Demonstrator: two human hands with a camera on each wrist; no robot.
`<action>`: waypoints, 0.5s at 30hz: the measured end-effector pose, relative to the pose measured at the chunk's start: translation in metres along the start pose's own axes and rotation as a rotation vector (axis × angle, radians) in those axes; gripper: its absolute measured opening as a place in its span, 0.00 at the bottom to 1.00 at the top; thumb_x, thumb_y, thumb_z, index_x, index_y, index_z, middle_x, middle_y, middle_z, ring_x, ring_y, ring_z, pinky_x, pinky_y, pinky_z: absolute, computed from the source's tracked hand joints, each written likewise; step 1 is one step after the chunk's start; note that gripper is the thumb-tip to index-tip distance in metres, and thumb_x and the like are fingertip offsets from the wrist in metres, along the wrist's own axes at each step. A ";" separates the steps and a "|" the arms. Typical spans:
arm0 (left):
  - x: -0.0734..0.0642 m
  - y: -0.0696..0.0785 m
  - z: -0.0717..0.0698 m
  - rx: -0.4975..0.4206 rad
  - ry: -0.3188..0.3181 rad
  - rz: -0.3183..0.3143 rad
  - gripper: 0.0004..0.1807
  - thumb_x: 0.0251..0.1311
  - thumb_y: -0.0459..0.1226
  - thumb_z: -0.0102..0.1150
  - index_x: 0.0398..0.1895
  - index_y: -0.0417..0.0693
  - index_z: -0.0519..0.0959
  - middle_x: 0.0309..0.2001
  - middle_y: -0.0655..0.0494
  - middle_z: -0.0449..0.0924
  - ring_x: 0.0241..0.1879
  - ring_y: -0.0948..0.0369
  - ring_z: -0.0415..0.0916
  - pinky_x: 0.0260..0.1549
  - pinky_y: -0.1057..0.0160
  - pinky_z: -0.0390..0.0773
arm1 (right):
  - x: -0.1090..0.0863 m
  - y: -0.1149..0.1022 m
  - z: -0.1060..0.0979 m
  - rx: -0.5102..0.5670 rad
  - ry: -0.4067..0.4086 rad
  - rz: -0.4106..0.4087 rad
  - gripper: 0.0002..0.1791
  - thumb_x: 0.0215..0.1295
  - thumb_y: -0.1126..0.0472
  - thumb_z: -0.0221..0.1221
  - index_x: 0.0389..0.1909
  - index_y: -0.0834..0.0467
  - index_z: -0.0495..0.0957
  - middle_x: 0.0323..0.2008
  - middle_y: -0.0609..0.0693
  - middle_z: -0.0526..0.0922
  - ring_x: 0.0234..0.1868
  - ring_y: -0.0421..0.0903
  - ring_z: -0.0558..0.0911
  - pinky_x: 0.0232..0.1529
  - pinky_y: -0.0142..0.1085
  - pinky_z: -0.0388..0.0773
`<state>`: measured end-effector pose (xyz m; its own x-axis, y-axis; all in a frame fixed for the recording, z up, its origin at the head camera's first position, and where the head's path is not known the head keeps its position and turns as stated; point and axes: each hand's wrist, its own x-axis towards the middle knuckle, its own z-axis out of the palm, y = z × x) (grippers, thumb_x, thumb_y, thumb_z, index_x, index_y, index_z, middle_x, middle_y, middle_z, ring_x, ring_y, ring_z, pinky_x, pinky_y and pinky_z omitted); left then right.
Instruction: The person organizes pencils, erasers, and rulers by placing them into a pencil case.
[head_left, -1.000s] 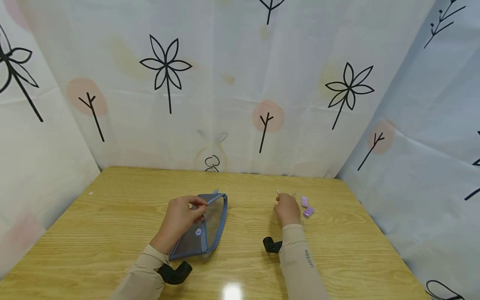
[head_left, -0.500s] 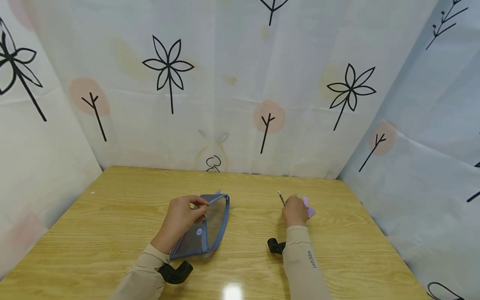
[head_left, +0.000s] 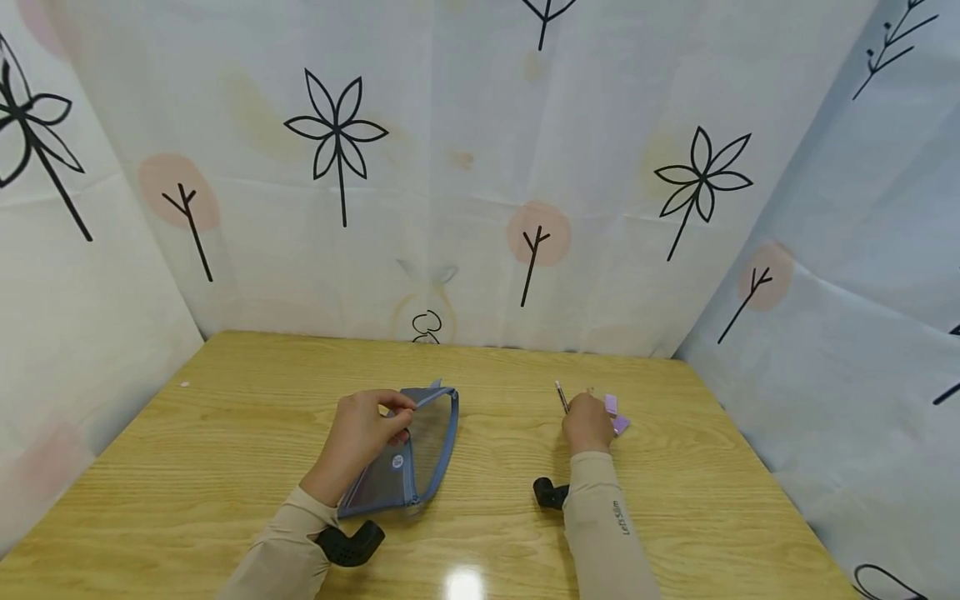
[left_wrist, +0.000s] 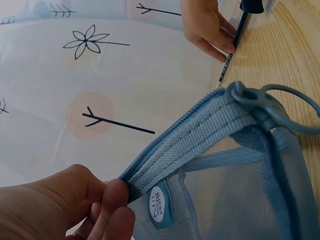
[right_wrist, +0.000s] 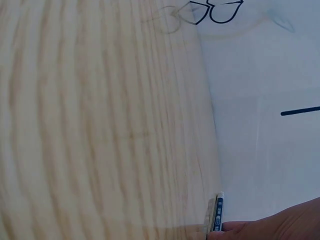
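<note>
My left hand (head_left: 367,429) pinches the zip edge of a blue mesh zip pouch (head_left: 382,487), whose mouth gapes toward the right. In the left wrist view, thumb and fingertips (left_wrist: 117,192) grip the zip tape (left_wrist: 175,142) beside a round white label (left_wrist: 157,204). To the right, my right hand (head_left: 588,425) holds a dark pencil (head_left: 562,397), its white end pointing away and leftward. The right wrist view shows the pencil (right_wrist: 218,212) with a pale, see-through strip (right_wrist: 209,217) alongside; whether the hand holds that strip too, I cannot tell. Most of the right fingers are hidden.
Two small purple blocks (head_left: 611,405) lie just right of my right hand, one partly covered by it. A tiny pale piece (head_left: 184,384) lies at the table's far left. Patterned cloth (head_left: 480,167) hangs behind and beside the wooden table (head_left: 480,375).
My right hand has shifted a little to the right, toward the purple blocks, and more of the pencil shows. The left hand and pouch have stayed in place.
</note>
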<state>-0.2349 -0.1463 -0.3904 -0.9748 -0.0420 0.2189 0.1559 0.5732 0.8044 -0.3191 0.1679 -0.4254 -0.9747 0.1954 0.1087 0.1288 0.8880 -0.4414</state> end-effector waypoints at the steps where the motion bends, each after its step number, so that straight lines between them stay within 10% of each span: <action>1: 0.000 0.000 0.000 -0.002 -0.001 -0.001 0.05 0.59 0.32 0.62 0.34 0.47 0.87 0.24 0.54 0.84 0.19 0.63 0.82 0.19 0.66 0.78 | 0.000 0.000 0.000 0.000 0.000 0.000 0.12 0.64 0.73 0.53 0.32 0.65 0.86 0.36 0.65 0.86 0.35 0.61 0.85 0.31 0.55 0.80; 15: 0.000 -0.001 -0.002 0.014 0.003 0.004 0.05 0.59 0.32 0.62 0.34 0.47 0.87 0.23 0.58 0.83 0.20 0.60 0.83 0.18 0.66 0.77 | -0.003 -0.004 0.001 0.040 -0.012 -0.010 0.10 0.61 0.73 0.57 0.32 0.65 0.87 0.33 0.64 0.86 0.32 0.59 0.85 0.28 0.51 0.80</action>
<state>-0.2344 -0.1485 -0.3897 -0.9738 -0.0421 0.2233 0.1572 0.5850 0.7957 -0.3173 0.1628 -0.4250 -0.9780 0.1814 0.1029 0.1119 0.8726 -0.4754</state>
